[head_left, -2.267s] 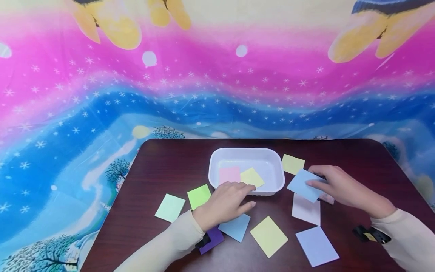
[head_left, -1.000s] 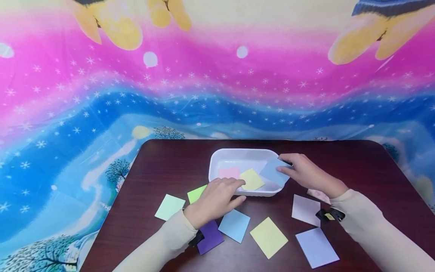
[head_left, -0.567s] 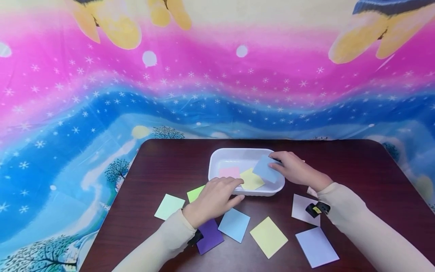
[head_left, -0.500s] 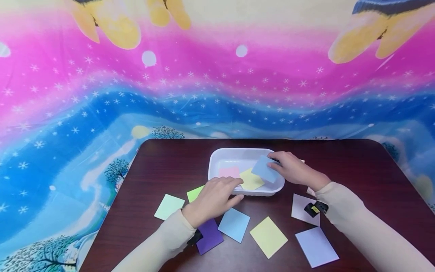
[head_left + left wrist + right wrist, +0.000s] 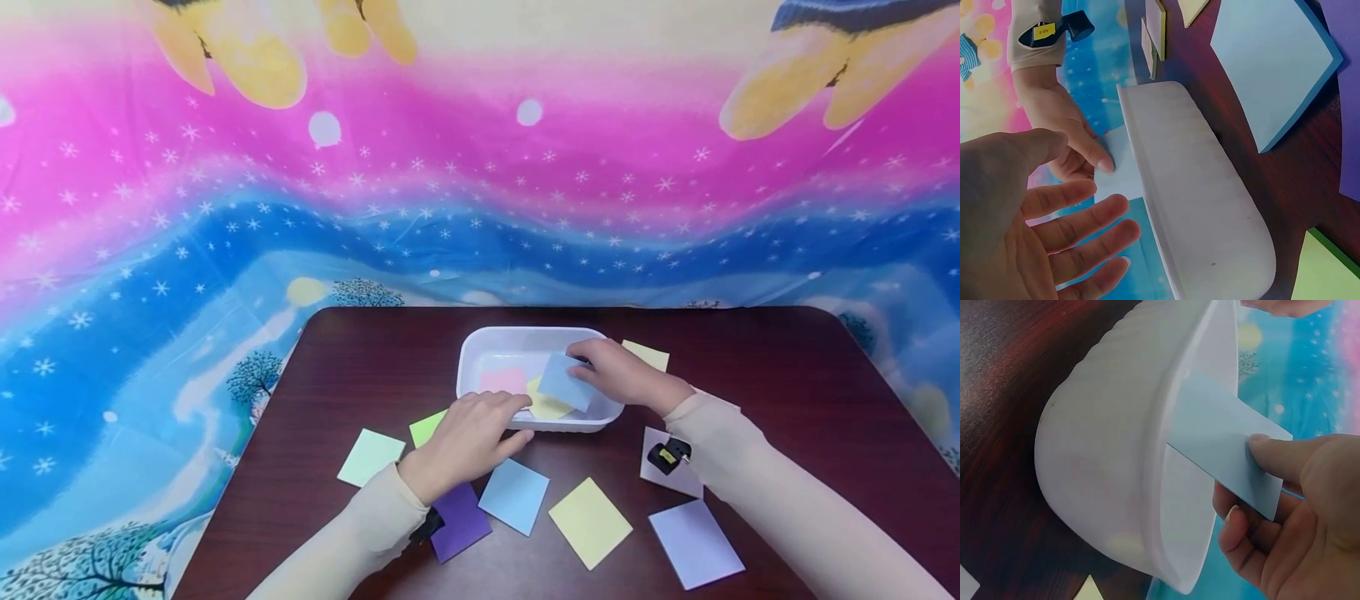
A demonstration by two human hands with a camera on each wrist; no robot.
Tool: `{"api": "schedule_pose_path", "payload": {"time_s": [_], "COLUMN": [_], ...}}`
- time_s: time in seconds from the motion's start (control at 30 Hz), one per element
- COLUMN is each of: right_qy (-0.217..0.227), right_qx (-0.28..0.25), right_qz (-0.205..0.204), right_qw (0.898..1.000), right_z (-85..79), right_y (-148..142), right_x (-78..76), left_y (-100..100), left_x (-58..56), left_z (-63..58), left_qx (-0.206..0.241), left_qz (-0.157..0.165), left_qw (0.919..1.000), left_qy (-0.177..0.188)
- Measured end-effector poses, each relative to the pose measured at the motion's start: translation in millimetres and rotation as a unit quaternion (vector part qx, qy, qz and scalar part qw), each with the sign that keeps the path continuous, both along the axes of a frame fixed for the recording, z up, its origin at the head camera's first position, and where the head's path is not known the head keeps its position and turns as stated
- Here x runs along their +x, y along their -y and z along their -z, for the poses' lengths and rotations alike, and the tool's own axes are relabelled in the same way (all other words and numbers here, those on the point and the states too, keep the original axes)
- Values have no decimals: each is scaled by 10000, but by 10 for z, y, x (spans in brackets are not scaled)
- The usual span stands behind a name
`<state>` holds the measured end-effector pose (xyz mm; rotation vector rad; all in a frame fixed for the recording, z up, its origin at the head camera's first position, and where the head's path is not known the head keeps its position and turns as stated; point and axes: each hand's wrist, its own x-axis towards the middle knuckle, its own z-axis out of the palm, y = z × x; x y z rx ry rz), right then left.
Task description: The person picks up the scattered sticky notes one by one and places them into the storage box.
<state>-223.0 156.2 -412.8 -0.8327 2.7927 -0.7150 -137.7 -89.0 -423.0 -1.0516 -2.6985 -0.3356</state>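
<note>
My right hand (image 5: 618,372) pinches a light blue sticky-note pad (image 5: 561,382) between thumb and fingers. In the right wrist view that pad (image 5: 1222,440) slopes down past the rim into the white plastic tray (image 5: 1104,450). Inside the tray (image 5: 536,333) lie a pink pad (image 5: 504,381) and a yellow pad (image 5: 546,404), the latter partly behind the blue one. My left hand (image 5: 468,433) hovers at the tray's near-left rim. The left wrist view shows its fingers (image 5: 1088,222) spread and holding nothing.
Several pads lie on the dark wooden table (image 5: 375,358): mint (image 5: 371,457), green (image 5: 427,427), purple (image 5: 461,523), blue (image 5: 514,497), yellow (image 5: 591,523) and lavender (image 5: 696,544). A pale pad (image 5: 660,479) lies under my right wrist. Another yellow pad (image 5: 648,354) sits right of the tray.
My right hand has carried the light blue pad leftward from above the table's right side into the tray. My left hand has drawn back slightly to the left.
</note>
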Motion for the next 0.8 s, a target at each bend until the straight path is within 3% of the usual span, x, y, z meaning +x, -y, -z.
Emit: {"api": "schedule_pose_path", "payload": {"time_s": [0.37, 0.63, 0.8], "right_qy": [173, 376, 398], "right_qx": [557, 933, 900], "right_qz": [-263, -1, 183], "right_qw": [9980, 9949, 9950], "right_z": [50, 81, 116], "right_y": [58, 52, 63], "right_x": [-73, -68, -84], "left_y": [0, -2, -1], "left_x": [10, 4, 6], "left_z": [9, 15, 9], "left_qx": [-24, -15, -38], "left_qz": [-14, -8, -23], "left_qw": [10000, 10000, 10000], "left_qy": [14, -63, -3]}}
